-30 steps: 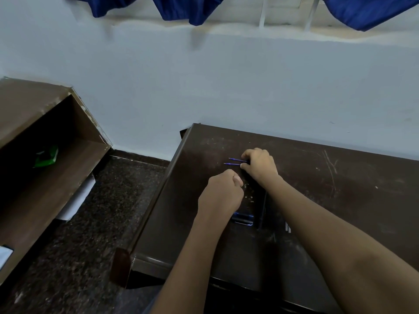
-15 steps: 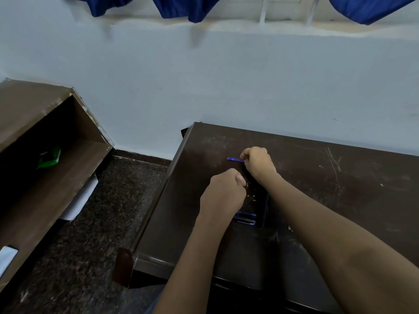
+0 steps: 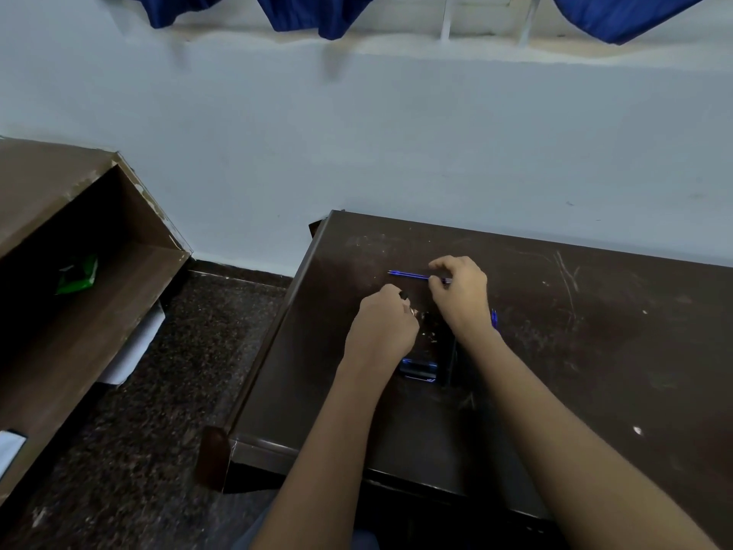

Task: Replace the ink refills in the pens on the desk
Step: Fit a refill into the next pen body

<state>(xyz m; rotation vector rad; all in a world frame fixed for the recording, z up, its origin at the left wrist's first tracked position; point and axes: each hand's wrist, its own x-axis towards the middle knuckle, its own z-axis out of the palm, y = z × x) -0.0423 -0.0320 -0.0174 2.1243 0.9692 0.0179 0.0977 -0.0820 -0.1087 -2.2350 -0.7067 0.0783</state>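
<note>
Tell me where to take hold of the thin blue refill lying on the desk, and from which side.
Pinch the blue refill near its right end, from above, where the right hand hovers. It lies flat on the desk, likely too thin to get under, so thumb and forefinger should close across the shaft.

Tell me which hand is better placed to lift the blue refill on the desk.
Right. The right hand sits over the end of the blue refill, thumb and forefinger either side, grip unclear. The left hand is off the refill, curled round a small dark part.
</note>
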